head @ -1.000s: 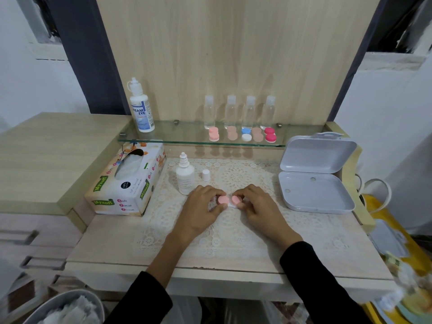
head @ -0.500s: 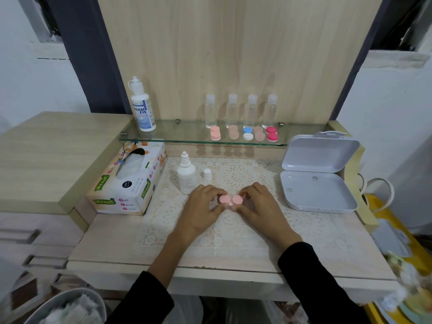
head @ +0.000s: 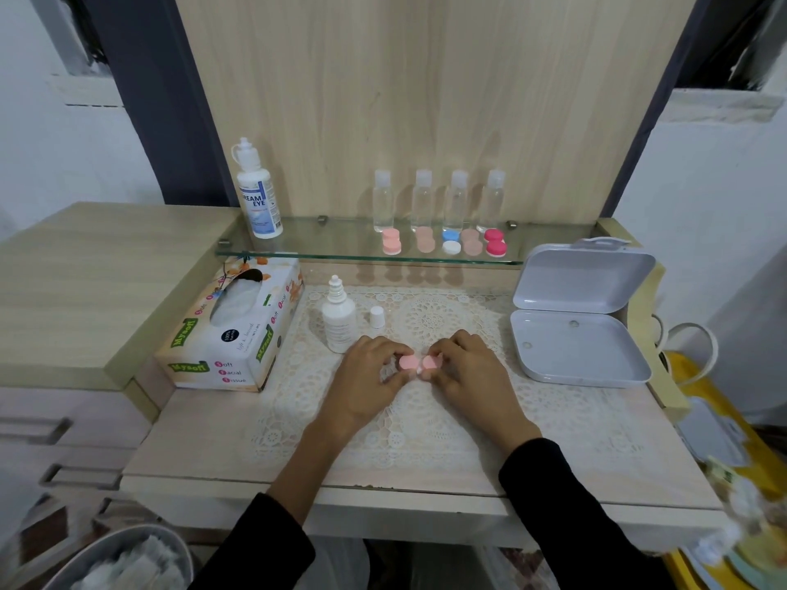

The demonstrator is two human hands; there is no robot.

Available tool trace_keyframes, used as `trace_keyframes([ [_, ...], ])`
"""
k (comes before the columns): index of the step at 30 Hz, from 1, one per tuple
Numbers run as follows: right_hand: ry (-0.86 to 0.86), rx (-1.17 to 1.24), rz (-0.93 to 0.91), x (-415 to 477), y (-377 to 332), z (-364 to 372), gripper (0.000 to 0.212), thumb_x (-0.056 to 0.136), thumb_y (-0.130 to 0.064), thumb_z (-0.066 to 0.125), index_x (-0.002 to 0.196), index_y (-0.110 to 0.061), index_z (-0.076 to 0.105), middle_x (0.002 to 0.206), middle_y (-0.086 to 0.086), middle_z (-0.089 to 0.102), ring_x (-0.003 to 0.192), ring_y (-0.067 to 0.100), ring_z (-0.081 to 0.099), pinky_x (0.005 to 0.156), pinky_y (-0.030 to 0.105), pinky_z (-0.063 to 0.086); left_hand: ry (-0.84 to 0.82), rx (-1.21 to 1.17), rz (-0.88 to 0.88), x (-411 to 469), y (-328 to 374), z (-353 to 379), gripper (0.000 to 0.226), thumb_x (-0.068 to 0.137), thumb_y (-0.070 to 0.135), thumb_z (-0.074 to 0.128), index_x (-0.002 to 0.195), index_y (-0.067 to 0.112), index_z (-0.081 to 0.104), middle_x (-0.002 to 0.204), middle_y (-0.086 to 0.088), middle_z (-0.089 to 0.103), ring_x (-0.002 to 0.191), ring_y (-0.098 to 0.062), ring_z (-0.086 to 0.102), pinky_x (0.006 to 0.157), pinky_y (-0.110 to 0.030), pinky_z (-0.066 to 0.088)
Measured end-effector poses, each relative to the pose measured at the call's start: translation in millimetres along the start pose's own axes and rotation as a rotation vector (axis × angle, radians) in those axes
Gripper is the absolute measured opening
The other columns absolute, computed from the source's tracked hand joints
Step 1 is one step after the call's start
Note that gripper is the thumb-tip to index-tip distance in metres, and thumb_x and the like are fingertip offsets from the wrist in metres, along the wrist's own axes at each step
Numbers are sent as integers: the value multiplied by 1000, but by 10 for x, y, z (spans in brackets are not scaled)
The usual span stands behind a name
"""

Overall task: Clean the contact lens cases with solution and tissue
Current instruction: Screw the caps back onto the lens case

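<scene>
The left hand (head: pixel 366 376) and right hand (head: pixel 468 372) pinch one pink lens case (head: pixel 419 363), partly hiding it. Five more cases (head: pixel 445 242) and four clear bottles (head: pixel 438 200) sit on the shelf.

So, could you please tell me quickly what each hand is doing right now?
Left hand: closed, fingers pinching the left pink cap of the contact lens case.
Right hand: closed, fingers pinching the right pink cap of the same case.

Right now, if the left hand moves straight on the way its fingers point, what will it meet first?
The left hand points right, toward the right hand, already gripping the pink contact lens case. It would probably meet the right hand's fingers first.
</scene>
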State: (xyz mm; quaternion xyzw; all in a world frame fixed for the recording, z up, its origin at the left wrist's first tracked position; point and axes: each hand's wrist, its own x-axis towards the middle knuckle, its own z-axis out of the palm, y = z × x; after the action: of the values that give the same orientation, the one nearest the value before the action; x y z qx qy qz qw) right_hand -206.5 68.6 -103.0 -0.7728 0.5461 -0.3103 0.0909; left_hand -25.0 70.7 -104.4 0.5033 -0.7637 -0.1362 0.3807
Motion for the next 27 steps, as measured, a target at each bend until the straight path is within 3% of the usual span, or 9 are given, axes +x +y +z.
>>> trace_keyframes([
  [6,-21,88,-16,-41,28,-25,37,82,-53,56,105,-24,64,96,-9,52,92,13,46,77,31,39,0,0,-4,0,5,-1,27,78,29,74,103,21,68,93,15,61,85,-6,50,80,-23,41],
  [10,-1,108,-5,-34,24,-19,22,83,-38,69,101,-26,66,94,-9,53,91,13,46,78,32,39,-3,-1,-11,4,14,0,27,78,28,75,103,21,68,94,13,63,86,-6,49,80,-19,39],
  [19,23,-145,-5,-34,-60,26,25,84,-36,68,100,-18,64,96,-3,58,89,20,49,71,35,42,-5,16,-20,3,9,-3,27,78,31,75,103,21,68,92,16,60,84,-3,47,78,-12,34],
  [27,104,-258,22,-63,-98,97,27,77,-43,60,88,-19,63,83,-5,60,78,23,54,64,36,41,0,27,-18,2,23,-3,28,77,28,76,102,19,68,90,17,57,82,-5,48,77,-11,35],
])
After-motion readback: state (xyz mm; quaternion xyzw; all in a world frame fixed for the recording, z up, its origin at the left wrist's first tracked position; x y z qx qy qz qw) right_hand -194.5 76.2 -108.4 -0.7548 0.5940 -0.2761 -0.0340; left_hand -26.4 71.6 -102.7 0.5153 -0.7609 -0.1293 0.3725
